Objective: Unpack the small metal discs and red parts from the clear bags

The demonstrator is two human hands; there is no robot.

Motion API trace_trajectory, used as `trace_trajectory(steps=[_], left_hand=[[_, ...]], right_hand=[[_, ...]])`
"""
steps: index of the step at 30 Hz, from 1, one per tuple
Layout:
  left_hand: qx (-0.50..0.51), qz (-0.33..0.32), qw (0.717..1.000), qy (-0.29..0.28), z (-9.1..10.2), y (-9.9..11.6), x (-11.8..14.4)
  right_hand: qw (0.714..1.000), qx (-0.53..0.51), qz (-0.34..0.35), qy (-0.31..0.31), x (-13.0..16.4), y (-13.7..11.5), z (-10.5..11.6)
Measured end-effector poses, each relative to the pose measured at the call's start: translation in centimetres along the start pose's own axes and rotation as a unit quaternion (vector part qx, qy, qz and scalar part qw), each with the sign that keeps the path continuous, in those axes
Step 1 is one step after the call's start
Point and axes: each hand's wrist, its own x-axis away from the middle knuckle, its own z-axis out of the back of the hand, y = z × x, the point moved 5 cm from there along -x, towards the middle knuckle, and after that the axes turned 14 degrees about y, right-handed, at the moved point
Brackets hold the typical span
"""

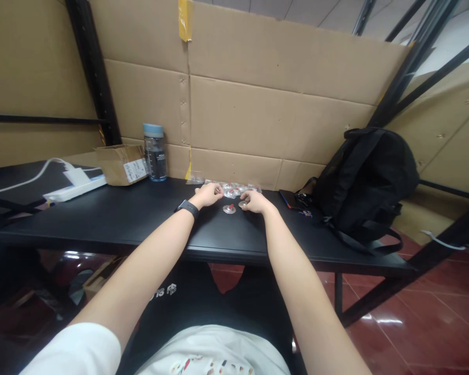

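Note:
My right hand (254, 201) is closed, its thumb and fingers on the edge of a clear round disc (243, 204) that looks like a suction cup. A similar clear suction cup with a red piece on top (229, 209) lies on the black table between my hands. My left hand (210, 194), with a dark watch on the wrist, has its fingers curled together beside a row of clear plastic-wrapped pieces with red bits (234, 189). Whatever sits in its fingertips, if anything, is too small to make out.
Cardboard panels (242, 109) wall the back of the black table (140, 219). Leftward stand a blue-lidded bottle (155, 153), a small cardboard box (121, 165) and a white power strip (76, 188). A black backpack (367, 182) and a dark flat item (291, 199) lie rightward.

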Motion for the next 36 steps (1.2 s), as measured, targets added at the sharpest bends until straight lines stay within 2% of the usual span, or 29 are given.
trace_trajectory(steps=[5, 9, 14, 18, 21, 30, 36], left_hand=[[0.019, -0.006, 1.000, 0.001, 0.1, 0.2, 0.2], [0.028, -0.006, 1.000, -0.004, 0.0, 0.2, 0.2], [0.068, 0.002, 0.997, 0.025, 0.2, 0.1, 0.0], [0.090, 0.006, 0.995, 0.042, 0.5, 0.4, 0.1], [0.119, 0.007, 0.991, 0.063, 0.6, 0.7, 0.0], [0.218, -0.039, 0.971, 0.090, 0.2, 1.7, -0.6], [0.198, -0.057, 0.974, 0.090, 0.4, 2.4, -0.3]], right_hand=[[0.998, 0.057, -0.016, 0.025, 0.3, 0.1, 0.7], [0.999, 0.038, 0.005, 0.037, 0.3, 0.0, 0.7], [0.993, -0.086, 0.041, 0.067, -0.1, -0.7, 0.5], [0.966, -0.244, 0.032, 0.077, -0.2, -1.7, 0.5], [0.944, -0.317, 0.045, 0.087, 0.1, -2.8, 0.8], [0.901, -0.408, 0.112, 0.096, 1.0, -5.6, 1.3], [0.906, -0.394, 0.114, 0.106, 1.0, -5.7, 1.5]])
